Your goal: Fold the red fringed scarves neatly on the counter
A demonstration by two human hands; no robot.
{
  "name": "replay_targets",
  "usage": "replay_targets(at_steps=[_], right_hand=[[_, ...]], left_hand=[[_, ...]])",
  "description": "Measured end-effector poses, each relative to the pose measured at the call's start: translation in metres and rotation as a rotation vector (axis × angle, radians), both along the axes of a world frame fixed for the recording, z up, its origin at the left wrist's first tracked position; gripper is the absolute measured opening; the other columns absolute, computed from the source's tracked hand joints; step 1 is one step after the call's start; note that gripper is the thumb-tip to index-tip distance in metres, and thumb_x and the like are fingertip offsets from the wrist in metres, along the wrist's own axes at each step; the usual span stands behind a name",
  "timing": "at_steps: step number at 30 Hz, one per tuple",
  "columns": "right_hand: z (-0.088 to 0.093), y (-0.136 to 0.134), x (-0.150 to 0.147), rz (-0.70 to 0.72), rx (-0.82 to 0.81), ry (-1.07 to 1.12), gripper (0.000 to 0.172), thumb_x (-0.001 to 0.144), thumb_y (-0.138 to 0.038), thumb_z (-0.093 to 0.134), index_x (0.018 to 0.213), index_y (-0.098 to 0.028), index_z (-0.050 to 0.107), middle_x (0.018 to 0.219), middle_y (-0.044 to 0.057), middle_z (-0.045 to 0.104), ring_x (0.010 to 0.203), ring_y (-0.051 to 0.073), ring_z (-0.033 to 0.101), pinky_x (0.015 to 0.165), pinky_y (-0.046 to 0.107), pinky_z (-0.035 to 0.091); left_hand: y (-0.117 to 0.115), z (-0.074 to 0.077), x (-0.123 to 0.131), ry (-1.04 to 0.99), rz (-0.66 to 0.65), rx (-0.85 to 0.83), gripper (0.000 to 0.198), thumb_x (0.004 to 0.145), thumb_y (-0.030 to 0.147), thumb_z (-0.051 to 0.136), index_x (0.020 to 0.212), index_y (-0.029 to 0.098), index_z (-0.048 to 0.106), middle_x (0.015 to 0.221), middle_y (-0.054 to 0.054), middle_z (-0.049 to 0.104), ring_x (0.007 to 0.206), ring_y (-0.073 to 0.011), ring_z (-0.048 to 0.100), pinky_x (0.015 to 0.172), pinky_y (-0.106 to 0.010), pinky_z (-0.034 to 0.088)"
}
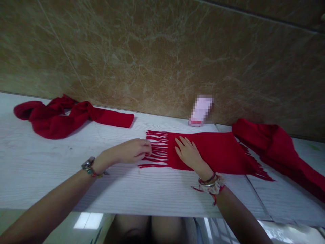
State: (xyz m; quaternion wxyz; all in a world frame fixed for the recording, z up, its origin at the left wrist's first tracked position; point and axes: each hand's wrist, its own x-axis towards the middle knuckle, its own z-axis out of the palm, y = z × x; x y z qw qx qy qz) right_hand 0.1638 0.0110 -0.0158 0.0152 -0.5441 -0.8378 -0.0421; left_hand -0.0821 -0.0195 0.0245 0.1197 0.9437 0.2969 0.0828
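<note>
A red scarf [215,152] lies flat on the white wood-grain table, with fringe at both ends. My right hand [189,152] rests on its left part, fingers spread and palm down. At the left fringe [158,149] is my left hand [135,150], its fingers curled together at the tips of the strands. Whether strands are pinched between those fingers is too unclear to tell.
Another red cloth [58,118] lies bunched and twisted at the left back of the table [38,176]. More red fabric [276,149] stretches along the right side. A pixelated pink object [201,108] leans near the brown marbled wall [152,51].
</note>
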Motion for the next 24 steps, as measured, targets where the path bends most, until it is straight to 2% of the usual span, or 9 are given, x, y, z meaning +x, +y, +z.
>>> replay_targets(at_steps=[3,6,10,13,16,19,21,24], right_hand=[[-0.001,0.0,0.0,0.003,0.008,0.013,0.043,0.088,-0.029,0.035,0.129,-0.018,0.042,0.137,0.01,0.038,0.124,0.027,0.035,0.099,0.046,0.031],[-0.001,0.001,0.002,0.007,0.003,0.028,0.044,0.088,-0.029,0.035,0.13,-0.017,0.041,0.137,0.01,0.038,0.124,0.027,0.034,0.1,0.046,0.03],[-0.002,0.003,0.005,0.026,-0.039,0.062,0.046,0.088,-0.031,0.035,0.131,-0.017,0.039,0.139,0.011,0.035,0.127,0.027,0.029,0.102,0.046,0.026],[-0.002,0.005,0.007,0.051,-0.065,0.091,0.048,0.088,-0.034,0.035,0.133,-0.017,0.036,0.141,0.011,0.03,0.13,0.027,0.023,0.103,0.046,0.023],[-0.001,0.006,0.008,0.113,-0.104,0.1,0.051,0.087,-0.04,0.035,0.134,-0.021,0.032,0.144,0.008,0.025,0.132,0.026,0.018,0.103,0.049,0.021],[0.0,0.007,0.008,0.154,-0.163,0.081,0.054,0.087,-0.044,0.033,0.136,-0.021,0.03,0.144,0.007,0.023,0.132,0.027,0.016,0.103,0.051,0.018],[0.001,0.006,0.008,0.156,-0.179,0.077,0.055,0.087,-0.045,0.032,0.136,-0.02,0.029,0.144,0.007,0.022,0.132,0.027,0.016,0.104,0.052,0.017],[0.001,0.006,0.008,0.15,-0.173,0.079,0.056,0.087,-0.046,0.032,0.135,-0.019,0.031,0.144,0.007,0.022,0.132,0.027,0.016,0.104,0.052,0.016]], left_hand=[[-0.005,-0.01,0.021,-0.081,-0.088,0.06,0.027,0.082,0.013,0.041,0.104,0.019,0.055,0.109,-0.007,0.055,0.099,-0.018,0.049,0.089,-0.031,0.038],[-0.011,-0.016,0.03,-0.039,-0.148,0.04,0.032,0.079,0.012,0.046,0.109,0.02,0.053,0.108,-0.007,0.055,0.098,-0.0183,0.049,0.087,-0.03,0.039],[-0.012,-0.01,0.014,0.046,-0.075,-0.07,0.022,0.071,0.006,0.049,0.086,0.019,0.059,0.091,-0.004,0.059,0.083,-0.0166,0.053,0.076,-0.026,0.043],[-0.006,-0.002,-0.006,0.039,-0.059,-0.182,0.02,0.069,0.002,0.045,0.072,0.018,0.057,0.081,-0.002,0.058,0.075,-0.0134,0.054,0.071,-0.022,0.044],[0.007,-0.001,-0.011,-0.097,-0.008,-0.157,0.025,0.069,-0.001,0.038,0.072,0.017,0.056,0.084,-0.002,0.058,0.08,-0.0119,0.053,0.076,-0.021,0.044],[0.028,-0.009,0.005,-0.227,0.116,0.024,0.03,0.072,0.0,0.036,0.089,0.015,0.056,0.1,-0.006,0.056,0.095,-0.0138,0.05,0.086,-0.025,0.04],[0.044,-0.016,0.022,-0.209,0.137,0.114,0.033,0.074,0.001,0.037,0.098,0.015,0.055,0.108,-0.008,0.054,0.101,-0.0149,0.048,0.09,-0.027,0.038],[0.063,-0.022,0.042,-0.06,0.057,0.13,0.034,0.07,-0.001,0.039,0.096,0.015,0.056,0.103,-0.008,0.057,0.098,-0.0156,0.05,0.089,-0.027,0.038]])
